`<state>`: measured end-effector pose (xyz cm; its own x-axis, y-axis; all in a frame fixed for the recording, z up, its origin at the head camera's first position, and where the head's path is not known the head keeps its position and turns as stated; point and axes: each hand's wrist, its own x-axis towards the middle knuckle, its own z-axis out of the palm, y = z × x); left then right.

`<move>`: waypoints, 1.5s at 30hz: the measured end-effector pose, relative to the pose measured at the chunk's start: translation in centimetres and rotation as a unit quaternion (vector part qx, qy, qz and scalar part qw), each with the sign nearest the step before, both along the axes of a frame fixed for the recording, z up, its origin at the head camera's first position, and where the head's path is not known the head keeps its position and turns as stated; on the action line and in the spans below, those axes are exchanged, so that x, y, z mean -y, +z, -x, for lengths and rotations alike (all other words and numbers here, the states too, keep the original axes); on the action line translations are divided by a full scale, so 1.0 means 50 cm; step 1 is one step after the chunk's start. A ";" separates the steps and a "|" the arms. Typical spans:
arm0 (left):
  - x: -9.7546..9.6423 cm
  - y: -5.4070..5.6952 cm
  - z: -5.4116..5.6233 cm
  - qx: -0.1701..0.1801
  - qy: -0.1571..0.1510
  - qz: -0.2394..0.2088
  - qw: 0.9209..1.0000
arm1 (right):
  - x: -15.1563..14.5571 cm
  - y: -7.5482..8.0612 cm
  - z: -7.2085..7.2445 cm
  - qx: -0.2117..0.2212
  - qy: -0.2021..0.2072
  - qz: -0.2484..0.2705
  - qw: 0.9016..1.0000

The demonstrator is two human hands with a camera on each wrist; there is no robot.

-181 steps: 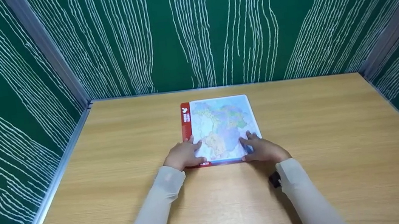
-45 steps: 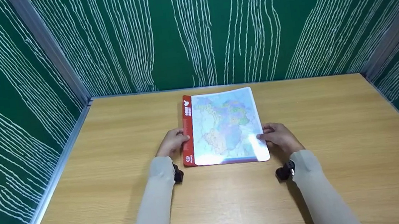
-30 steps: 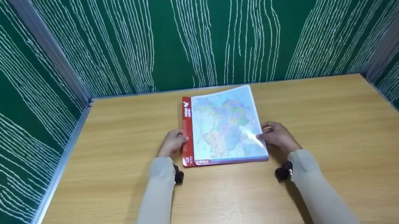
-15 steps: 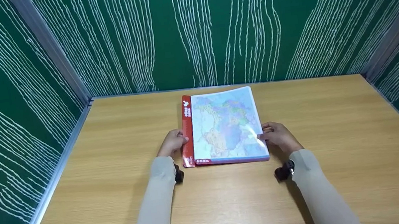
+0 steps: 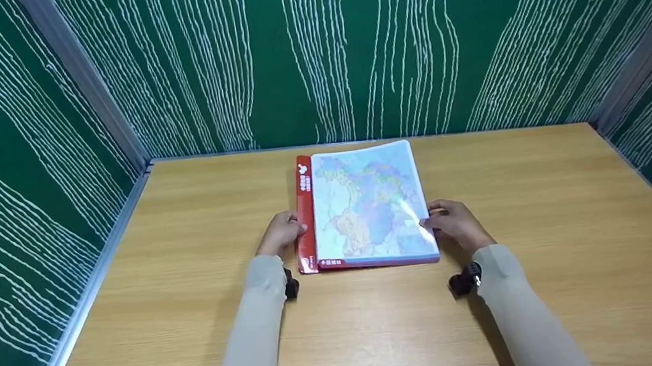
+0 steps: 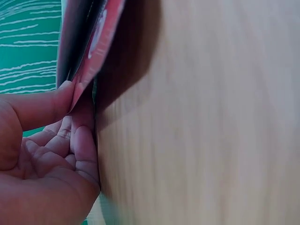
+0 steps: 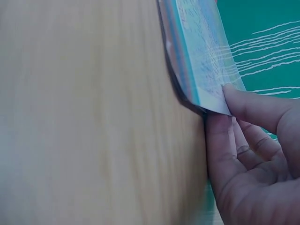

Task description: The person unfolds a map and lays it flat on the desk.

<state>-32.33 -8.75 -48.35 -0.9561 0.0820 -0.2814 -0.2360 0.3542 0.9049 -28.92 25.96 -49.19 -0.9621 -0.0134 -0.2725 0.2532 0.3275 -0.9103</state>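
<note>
A glossy folded map (image 5: 366, 203) with a red strip along its left side lies at the middle of the table, its far right corner curving up. My left hand (image 5: 280, 234) pinches the red edge between thumb and fingers. In the left wrist view the thumb presses on the red strip (image 6: 100, 42), and a dark gap shows between the layers. On the opposite side my right hand (image 5: 456, 221) pinches the map's right edge. The right wrist view shows that thumb on top and the fingers underneath, with the edge slightly off the wood.
The wooden table (image 5: 370, 339) spreads around the map on every side. Green walls (image 5: 264, 60) with white wavy lines stand behind and at both sides, joined by grey corner posts. A small black camera (image 5: 465, 279) sits at each wrist.
Six seconds ago both hands rested on the map's front corners; now they pinch its left and right edges. Over the last second the map has barely shifted, and the glare on it has shrunk.
</note>
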 end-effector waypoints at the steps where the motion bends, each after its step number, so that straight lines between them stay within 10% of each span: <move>1: 0.001 0.000 0.001 -0.006 -0.004 0.012 1.000 | 0.000 0.000 0.000 -0.001 0.001 0.001 1.000; 34: 0.003 -0.002 0.007 -0.025 0.006 0.018 1.000 | -0.006 0.004 0.015 -0.010 -0.021 -0.065 0.998; 45: 0.015 0.005 0.007 0.035 0.029 -0.007 0.999 | -0.007 0.000 0.013 -0.004 -0.026 -0.068 0.997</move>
